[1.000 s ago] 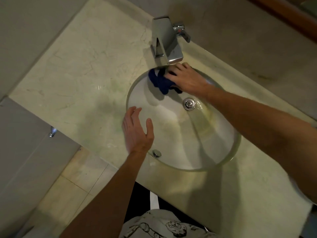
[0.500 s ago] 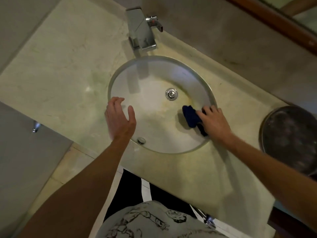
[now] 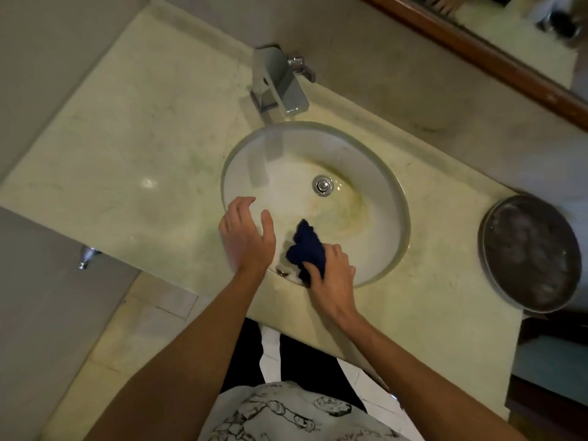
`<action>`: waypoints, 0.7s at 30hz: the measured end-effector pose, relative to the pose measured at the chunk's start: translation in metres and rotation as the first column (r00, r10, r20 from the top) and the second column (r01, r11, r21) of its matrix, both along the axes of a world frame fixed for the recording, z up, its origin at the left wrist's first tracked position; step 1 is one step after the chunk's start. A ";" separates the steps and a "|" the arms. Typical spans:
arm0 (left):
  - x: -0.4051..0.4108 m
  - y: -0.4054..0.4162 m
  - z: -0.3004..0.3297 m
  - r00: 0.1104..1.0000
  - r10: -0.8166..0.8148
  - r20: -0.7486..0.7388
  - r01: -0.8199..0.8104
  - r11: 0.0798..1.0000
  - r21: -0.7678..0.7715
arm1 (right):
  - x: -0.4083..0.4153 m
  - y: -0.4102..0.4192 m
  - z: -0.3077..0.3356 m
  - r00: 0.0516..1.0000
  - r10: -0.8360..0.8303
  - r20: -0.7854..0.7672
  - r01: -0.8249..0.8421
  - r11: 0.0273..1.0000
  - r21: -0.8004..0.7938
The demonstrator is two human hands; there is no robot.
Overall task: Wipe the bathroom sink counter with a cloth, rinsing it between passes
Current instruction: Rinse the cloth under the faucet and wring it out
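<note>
A person's right hand [image 3: 331,278] grips a bunched dark blue cloth [image 3: 307,246] against the inner wall of the round sink basin [image 3: 394,218] at about 6 o'clock of the bowl. The left hand [image 3: 246,237] rests on the basin's rim at about 8 o'clock, fingers relaxed and holding nothing. The cloth lies inside the bowl, not on the counter [image 3: 133,148], so the counter itself appears yet to be wiped in this pass.

Likely hazards: the cloth may pick up the yellowish stain around the drain [image 3: 323,185] and smear it onto the pale stone unless rinsed under the chrome faucet [image 3: 280,81] at 12 o'clock, where no water is visibly running. The bracing hand could slip on the smooth rim if it is wet. A wide sweep toward 3 o'clock risks knocking the dark round dish [image 3: 529,253] near the counter's end.

The counter is glossy cream marble with faint green veins. A wood-framed mirror [image 3: 477,49] hangs behind, above a tiled floor [image 3: 105,351].
</note>
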State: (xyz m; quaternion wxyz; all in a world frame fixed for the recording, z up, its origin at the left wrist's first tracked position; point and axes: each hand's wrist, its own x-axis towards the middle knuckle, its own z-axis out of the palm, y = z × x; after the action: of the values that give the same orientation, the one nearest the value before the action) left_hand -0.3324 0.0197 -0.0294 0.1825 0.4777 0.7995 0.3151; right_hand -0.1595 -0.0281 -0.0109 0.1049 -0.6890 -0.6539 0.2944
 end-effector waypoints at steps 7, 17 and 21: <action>0.004 0.027 0.038 0.551 -0.125 0.825 0.420 0.896 -0.144 | -0.038 0.071 0.030 0.863 -0.285 -0.417 0.331 0.943 0.039; -0.023 0.133 0.022 0.529 -0.089 0.844 0.260 0.964 -0.062 | -0.032 0.167 0.031 0.917 -0.081 -0.390 0.073 0.997 -0.036; -0.024 0.149 0.005 0.513 -0.118 0.850 0.269 0.963 -0.029 | -0.032 0.235 0.055 0.865 -0.303 -0.401 0.394 0.904 0.167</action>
State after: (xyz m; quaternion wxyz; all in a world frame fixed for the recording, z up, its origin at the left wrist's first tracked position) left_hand -0.3569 0.1690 -0.0241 0.6151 0.3373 0.5762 0.4194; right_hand -0.1914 0.2068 0.0437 0.3601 -0.7112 -0.5177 0.3108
